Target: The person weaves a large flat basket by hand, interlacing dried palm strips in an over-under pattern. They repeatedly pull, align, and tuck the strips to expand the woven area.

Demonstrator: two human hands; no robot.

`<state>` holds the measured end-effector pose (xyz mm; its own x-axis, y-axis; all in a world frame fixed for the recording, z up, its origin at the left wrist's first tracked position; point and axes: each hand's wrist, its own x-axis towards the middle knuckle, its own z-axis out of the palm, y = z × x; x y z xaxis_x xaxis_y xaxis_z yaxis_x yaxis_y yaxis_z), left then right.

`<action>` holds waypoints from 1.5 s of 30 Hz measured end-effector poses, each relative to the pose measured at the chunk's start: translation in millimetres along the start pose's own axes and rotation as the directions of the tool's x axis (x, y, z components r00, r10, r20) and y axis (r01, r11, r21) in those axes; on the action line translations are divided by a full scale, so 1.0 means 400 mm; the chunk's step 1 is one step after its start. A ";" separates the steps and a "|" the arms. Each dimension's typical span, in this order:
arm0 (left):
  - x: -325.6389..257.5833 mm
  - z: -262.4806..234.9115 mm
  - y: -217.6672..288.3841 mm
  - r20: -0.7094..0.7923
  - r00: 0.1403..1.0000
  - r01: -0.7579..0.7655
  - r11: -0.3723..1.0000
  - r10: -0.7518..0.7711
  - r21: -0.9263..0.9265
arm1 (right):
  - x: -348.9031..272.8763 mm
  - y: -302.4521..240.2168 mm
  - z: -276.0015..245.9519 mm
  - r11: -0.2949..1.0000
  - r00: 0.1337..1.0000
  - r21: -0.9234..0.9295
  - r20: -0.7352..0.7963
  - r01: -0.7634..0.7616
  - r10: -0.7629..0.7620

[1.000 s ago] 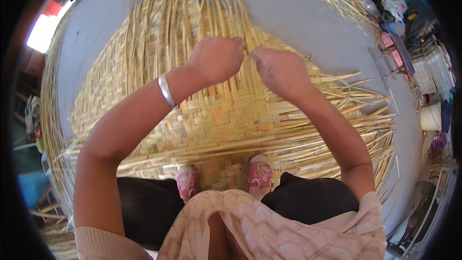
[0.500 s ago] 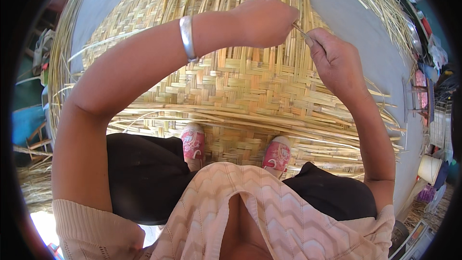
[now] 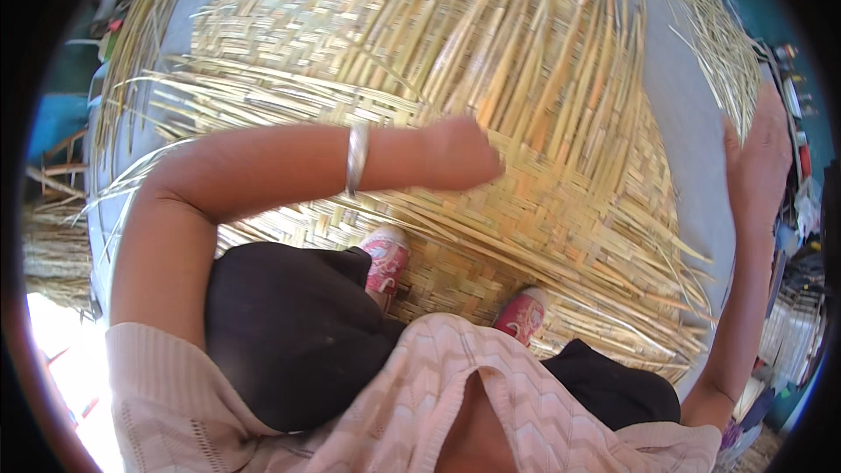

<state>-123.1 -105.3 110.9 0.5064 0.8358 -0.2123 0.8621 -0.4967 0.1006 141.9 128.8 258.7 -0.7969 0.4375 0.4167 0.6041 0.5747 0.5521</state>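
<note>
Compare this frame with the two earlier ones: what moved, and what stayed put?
The right hand left the weaving spot and swung out right, toward the loose strips at the mat's edge. The left hand, blurred, stays fisted over the woven mat. The two hands, close together earlier, are now far apart. Both pink shoes remain planted on the mat.

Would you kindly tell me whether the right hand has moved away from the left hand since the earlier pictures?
Yes. The right hand has swung out rightward, off the woven mat, toward loose straw strips; the left hand remains over the weave.
</note>
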 end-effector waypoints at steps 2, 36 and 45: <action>-0.032 0.054 0.042 -0.073 0.985 -0.154 0.987 0.157 0.039 | -0.001 -0.139 0.000 0.919 0.984 0.393 0.143 0.041 -0.105; -0.230 0.294 -0.090 0.485 0.416 -0.214 -0.601 -0.769 -0.770 | -0.075 -0.932 0.138 -0.112 0.630 0.684 0.579 -0.721 -0.517; -0.246 0.303 -0.106 0.361 0.376 -0.087 -0.421 -0.853 -0.903 | -0.070 -0.920 0.129 -0.170 0.458 0.473 0.602 -0.864 -0.654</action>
<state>-212.1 -195.0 9.5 -0.5525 0.6538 -0.5171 -0.3878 0.3475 0.8537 -58.1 -59.1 6.6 -0.7590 0.2405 -0.6051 0.5873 -0.1482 -0.7957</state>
